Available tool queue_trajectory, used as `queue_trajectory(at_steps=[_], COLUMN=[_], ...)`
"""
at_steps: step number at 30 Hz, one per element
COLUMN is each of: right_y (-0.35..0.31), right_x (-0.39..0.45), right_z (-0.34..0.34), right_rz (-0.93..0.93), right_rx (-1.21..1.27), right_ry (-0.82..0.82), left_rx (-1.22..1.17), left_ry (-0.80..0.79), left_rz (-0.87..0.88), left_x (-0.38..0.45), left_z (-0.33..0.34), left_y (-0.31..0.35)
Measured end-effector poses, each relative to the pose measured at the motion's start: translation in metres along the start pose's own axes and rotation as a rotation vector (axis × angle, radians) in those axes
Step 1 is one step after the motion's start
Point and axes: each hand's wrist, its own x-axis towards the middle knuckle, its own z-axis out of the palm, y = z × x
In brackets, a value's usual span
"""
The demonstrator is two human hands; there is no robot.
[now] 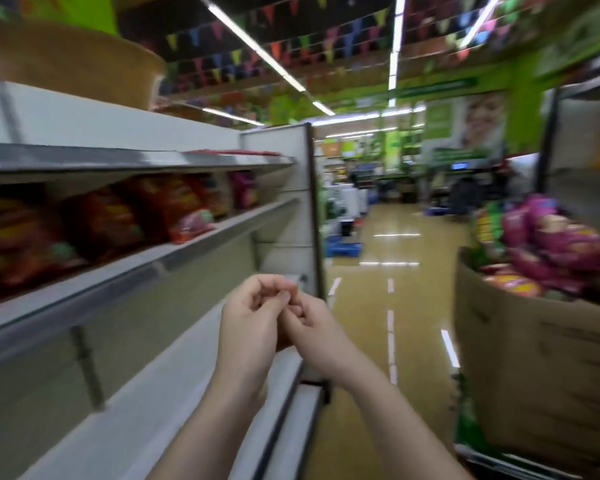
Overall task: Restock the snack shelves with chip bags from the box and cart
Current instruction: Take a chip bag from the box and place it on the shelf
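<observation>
My left hand [253, 317] and my right hand [312, 323] meet in front of me at the middle of the view, fingers curled and touching each other, with no bag in either. Red and orange chip bags [125, 220] stand in a row on the grey snack shelf [174, 254] to my left. On my right a large cardboard box [534, 368] holds purple and orange chip bags [551, 244] piled above its rim. The whole view is blurred by motion.
The shelf unit ends at a white end panel [291, 209] just beyond my hands. A shiny tan aisle floor [388, 271] runs ahead between shelf and box. A blue crate [343, 245] lies on the floor farther down. Another shelf unit [582, 150] stands behind the box.
</observation>
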Motion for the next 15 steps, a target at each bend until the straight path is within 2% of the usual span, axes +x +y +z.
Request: queue_trajectory(at_steps=[5,8,15], right_y=[0.048,0.067,0.088], right_x=[-0.01,-0.02,-0.041], right_z=[-0.128,-0.184,-0.286], right_rz=[0.102,0.123,0.098], right_rx=[-0.137,-0.183,-0.271], right_ry=[0.172,0.336,0.905], left_rx=[-0.063,-0.062,-0.077], left_ry=[-0.219,-0.334,-0.572], left_rz=[-0.127,-0.171,-0.228], left_x=[0.033,0.048,0.093], left_z=[0.114,0.164,0.249], left_y=[-0.063,-0.084,-0.12])
